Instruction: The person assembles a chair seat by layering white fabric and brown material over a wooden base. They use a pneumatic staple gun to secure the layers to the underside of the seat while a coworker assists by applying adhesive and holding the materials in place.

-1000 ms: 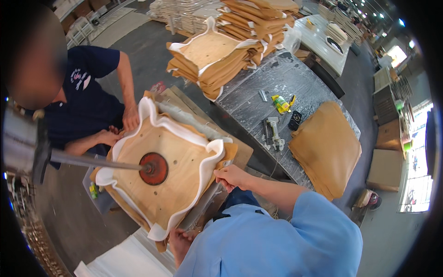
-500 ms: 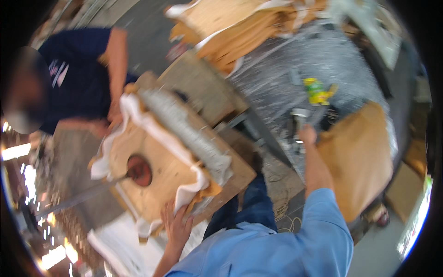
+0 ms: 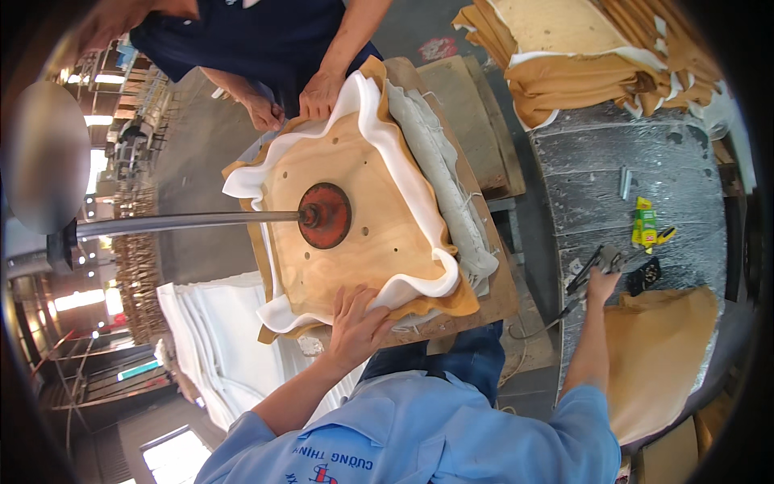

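Holding gun-shaped tool (image 3: 610, 260) over table (image 3: 592, 181) on right; right hand (image 3: 603, 285) has fingers curled round it. Probably heavyish, hard, so full-palm hold best. Left hand (image 3: 355, 329), fingers spread, nothing clutched, on near edge of wood panel (image 3: 387, 234), left: stiff board, squishy foam rim (image 3: 427, 284).

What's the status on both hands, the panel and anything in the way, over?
Left hand open on wooden panel, near edge. Right hand gripping gun-shaped tool. Red disc on panel's middle, rod across its left side.
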A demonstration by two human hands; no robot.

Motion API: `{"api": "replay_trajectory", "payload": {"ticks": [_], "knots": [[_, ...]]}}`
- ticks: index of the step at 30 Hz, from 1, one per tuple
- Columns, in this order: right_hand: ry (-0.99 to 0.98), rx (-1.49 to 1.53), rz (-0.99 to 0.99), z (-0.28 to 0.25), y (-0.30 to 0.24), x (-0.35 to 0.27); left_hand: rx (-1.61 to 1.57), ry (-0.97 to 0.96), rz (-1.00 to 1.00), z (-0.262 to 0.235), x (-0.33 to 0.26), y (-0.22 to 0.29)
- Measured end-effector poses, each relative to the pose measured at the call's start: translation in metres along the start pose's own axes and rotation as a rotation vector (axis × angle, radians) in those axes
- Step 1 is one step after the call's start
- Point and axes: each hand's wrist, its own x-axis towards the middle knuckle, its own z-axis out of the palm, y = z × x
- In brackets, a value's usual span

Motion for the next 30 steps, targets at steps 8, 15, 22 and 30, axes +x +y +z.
{"api": "replay_trajectory", "payload": {"ticks": [8, 15, 22, 30], "knots": [[-0.183, 0.622, 0.112, -0.098, -0.095, -0.207, -0.065, 0.070, 0.310, 0.017, 0.028, -0.036], [-0.351, 0.586, -0.023, -0.109, -0.121, -0.330, -0.019, 0.036, 0.350, 0.014, 0.043, -0.037], [-0.693, 0.494, -0.076, -0.107, -0.166, -0.356, -0.125, 0.066, 0.249, 0.016, 0.050, -0.049], [-0.825, 0.255, -0.455, -0.091, -0.251, -0.348, -0.295, 0.142, 0.188, 0.018, 0.062, -0.069]]}}
